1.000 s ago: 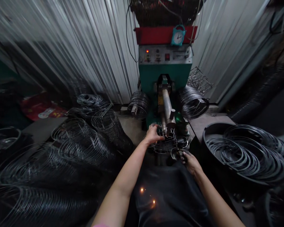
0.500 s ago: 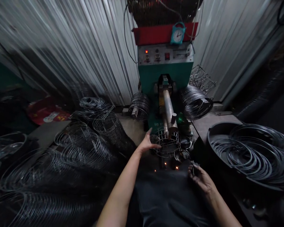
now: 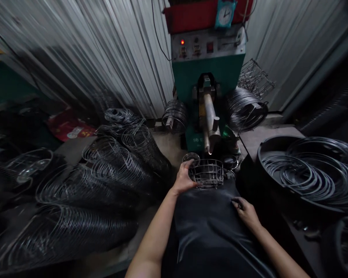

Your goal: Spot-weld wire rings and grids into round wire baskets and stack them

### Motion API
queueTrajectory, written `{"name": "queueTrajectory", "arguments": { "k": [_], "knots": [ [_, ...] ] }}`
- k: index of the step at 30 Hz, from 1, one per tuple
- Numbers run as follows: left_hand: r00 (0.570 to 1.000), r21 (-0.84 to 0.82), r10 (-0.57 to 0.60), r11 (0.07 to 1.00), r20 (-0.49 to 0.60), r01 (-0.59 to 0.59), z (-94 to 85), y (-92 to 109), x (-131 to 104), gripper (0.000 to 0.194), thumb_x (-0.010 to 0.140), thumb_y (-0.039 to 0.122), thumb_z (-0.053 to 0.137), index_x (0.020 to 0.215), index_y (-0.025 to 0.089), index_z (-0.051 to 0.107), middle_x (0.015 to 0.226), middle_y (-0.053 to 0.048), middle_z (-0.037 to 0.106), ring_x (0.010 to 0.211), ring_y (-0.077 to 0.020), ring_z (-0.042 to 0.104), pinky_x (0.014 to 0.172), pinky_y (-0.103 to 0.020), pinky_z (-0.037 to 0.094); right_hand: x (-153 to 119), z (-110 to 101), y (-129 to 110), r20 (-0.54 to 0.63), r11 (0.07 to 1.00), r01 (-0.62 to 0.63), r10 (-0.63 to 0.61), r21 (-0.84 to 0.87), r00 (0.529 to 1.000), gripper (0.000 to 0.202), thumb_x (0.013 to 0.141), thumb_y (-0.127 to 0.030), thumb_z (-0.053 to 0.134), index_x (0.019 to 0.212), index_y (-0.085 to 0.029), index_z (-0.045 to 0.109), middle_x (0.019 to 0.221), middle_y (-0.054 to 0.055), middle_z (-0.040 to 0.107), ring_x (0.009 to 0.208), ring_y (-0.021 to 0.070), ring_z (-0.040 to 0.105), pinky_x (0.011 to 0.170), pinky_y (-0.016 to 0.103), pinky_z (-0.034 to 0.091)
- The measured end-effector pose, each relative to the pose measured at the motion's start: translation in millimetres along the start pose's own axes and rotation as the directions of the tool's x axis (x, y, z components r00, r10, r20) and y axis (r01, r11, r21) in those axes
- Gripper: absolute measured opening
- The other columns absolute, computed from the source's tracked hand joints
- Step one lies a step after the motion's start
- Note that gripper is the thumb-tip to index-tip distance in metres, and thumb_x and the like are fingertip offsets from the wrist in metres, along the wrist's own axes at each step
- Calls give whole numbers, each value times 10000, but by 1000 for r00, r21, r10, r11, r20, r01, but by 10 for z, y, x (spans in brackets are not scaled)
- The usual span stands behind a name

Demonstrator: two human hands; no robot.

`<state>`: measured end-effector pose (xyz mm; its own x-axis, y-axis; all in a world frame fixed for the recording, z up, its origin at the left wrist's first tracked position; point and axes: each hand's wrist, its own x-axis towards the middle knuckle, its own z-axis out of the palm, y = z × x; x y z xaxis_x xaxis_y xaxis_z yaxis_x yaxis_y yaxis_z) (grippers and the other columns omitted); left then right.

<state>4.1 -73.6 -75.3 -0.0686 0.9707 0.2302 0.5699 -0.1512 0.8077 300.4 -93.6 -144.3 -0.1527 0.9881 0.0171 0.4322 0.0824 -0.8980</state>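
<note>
Now we grip the round silver wire basket (image 3: 207, 173) by its left rim with our left hand (image 3: 183, 178), fingers curled over the wire. It sits upright, mouth up, on our dark apron (image 3: 208, 231) just below the green welding machine's steel arm (image 3: 209, 121), which points down at it. Our right hand (image 3: 246, 211) rests half closed on the apron; we cannot tell whether it holds anything. Stacked wire coils (image 3: 116, 162) crowd the left, a black tub of wire rings (image 3: 310, 173) the right.

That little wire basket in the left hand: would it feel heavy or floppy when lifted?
The wire basket is mostly open gaps between thin wires, so probably light. Its crossed rings and ribs suggest it stays stiff. The left hand alone grips its rim, hinting at easy handling.
</note>
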Motion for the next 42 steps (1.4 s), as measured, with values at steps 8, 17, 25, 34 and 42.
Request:
{"name": "queueTrajectory", "arguments": {
  "k": [8, 17, 25, 34, 42],
  "knots": [
    [997, 356, 77, 931, 30, -82, 63, 549, -73, 964, 432, 411, 800, 1277, 264, 359, 1212, -77, 437, 1127, -294, 380, 974, -444, 257, 324, -231, -1172, 326, 907, 293, -191, -302, 926, 173, 676, -252, 599, 847, -231, 583, 720, 2, 654, 665, 185, 605, 584, 262, 439],
    [996, 348, 55, 934, 74, -77, 118, 681, -164, 952, 444, 372, 787, 1281, 254, 346, 1230, -87, 430, 1132, -286, 384, 963, -422, 270, 469, 71, -1219, 330, 855, 476, -397, -207, 856, 126, 770, -189, 482, 839, -204, 587, 768, 24, 654, 725, 164, 610, 661, 258, 452],
    [995, 280, -10, 960, 103, -19, 59, 564, -104, 972, 420, 366, 802, 1272, 270, 345, 1217, -59, 436, 1149, -257, 393, 977, -388, 282, 569, -18, -1210, 539, 791, 605, -471, -94, 699, 241, 797, -250, 551, 1023, -191, 611, 939, 76, 649, 867, 193, 605, 751, 306, 474],
    [992, 214, -44, 977, 116, 18, 68, 381, 62, 1015, 387, 369, 817, 1281, 274, 345, 1215, -48, 442, 1142, -262, 403, 980, -388, 294, 728, 135, -1110, 493, 751, 653, -533, -100, 688, 233, 815, -147, 486, 999, -190, 621, 910, 75, 638, 837, 176, 609, 723, 288, 483],
    [991, 202, -32, 979, 129, 5, 67, 315, 341, 985, 413, 337, 801, 1284, 260, 348, 1230, -62, 440, 1167, -269, 385, 992, -402, 286, 967, 137, -1183, 476, 745, 651, -524, -147, 706, 260, 772, -98, 493, 974, -183, 632, 900, 71, 632, 812, 169, 613, 701, 275, 489]
  ]
}}
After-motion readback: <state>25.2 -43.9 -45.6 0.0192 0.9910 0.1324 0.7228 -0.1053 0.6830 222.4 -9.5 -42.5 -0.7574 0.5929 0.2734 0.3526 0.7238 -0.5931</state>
